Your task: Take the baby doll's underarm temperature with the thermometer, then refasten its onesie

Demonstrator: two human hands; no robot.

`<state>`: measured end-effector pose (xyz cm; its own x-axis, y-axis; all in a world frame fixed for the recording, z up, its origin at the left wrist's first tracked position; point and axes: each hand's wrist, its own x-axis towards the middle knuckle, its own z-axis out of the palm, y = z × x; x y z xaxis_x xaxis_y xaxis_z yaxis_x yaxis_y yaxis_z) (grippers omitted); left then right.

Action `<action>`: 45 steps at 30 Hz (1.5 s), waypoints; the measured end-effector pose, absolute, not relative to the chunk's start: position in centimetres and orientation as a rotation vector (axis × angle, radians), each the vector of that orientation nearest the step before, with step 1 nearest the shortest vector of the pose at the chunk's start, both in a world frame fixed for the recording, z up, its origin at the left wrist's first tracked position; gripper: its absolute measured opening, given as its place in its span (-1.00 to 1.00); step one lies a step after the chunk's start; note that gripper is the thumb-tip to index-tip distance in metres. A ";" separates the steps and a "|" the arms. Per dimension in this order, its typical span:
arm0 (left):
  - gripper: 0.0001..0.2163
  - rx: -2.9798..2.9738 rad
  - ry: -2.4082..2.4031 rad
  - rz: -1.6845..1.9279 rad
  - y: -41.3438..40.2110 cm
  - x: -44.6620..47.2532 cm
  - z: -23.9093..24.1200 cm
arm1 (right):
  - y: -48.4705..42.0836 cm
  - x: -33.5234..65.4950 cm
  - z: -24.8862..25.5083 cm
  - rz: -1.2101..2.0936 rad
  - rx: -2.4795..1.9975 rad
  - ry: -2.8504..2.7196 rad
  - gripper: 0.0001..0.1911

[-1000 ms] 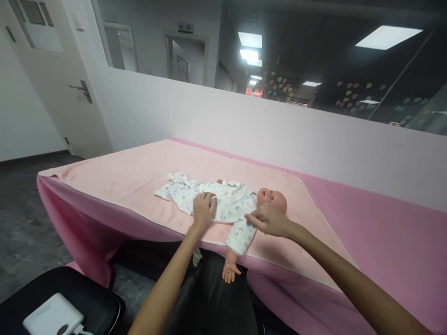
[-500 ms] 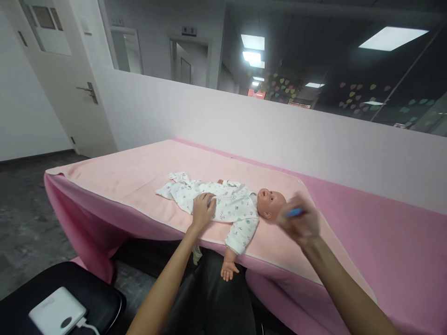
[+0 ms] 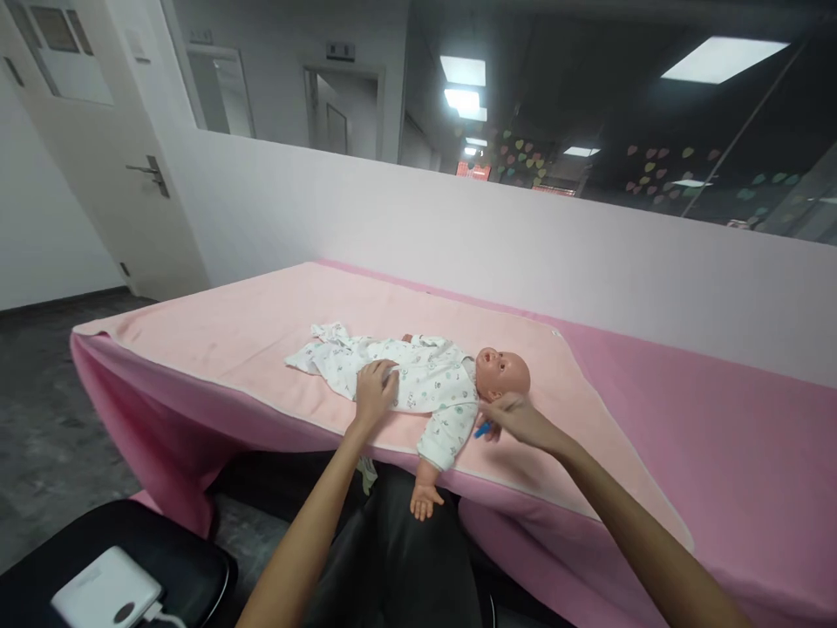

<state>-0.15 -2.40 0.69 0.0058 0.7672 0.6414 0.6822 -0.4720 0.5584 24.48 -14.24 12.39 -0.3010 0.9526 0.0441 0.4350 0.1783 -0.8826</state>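
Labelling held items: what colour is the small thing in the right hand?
The small thing is blue, best seen in the head view.

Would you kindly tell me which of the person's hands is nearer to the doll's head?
The right hand is nearer: it holds a blue object just beside the doll's head. The left hand is farther off, on the doll's clothes.

I see soft, even light on the peach blanket (image 3: 248, 314), with a faint shadow beneath the right hand (image 3: 521, 420). Ceiling lights (image 3: 724, 59) glare in the dark glass (image 3: 588, 87), perhaps as reflections. The floor (image 3: 52, 410) lies dim; the edges look stretched.
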 end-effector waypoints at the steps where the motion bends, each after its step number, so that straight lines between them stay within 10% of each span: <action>1: -0.79 2.165 1.564 1.486 -2.3 -0.2 0.6 | -14.1 24.8 12.3 1.124 -1.317 -1.803 -0.39; 20: -0.78 2.162 1.547 1.478 -2.3 -0.4 0.6 | -15.9 24.5 20.6 1.289 -1.236 -1.768 -0.68; 36: -0.79 2.146 1.571 1.505 -1.6 -0.2 0.5 | -14.3 27.8 2.9 0.046 -1.606 -2.123 -0.70; 45: -0.78 2.167 1.599 1.653 -1.9 0.2 0.6 | -15.1 28.7 5.5 0.023 -1.596 -1.819 -0.50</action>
<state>0.23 -1.90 0.59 -0.0592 0.6846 0.7265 0.7037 -0.4876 0.5168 28.67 -15.06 5.52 0.0104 0.8740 0.4857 0.8617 0.2386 -0.4478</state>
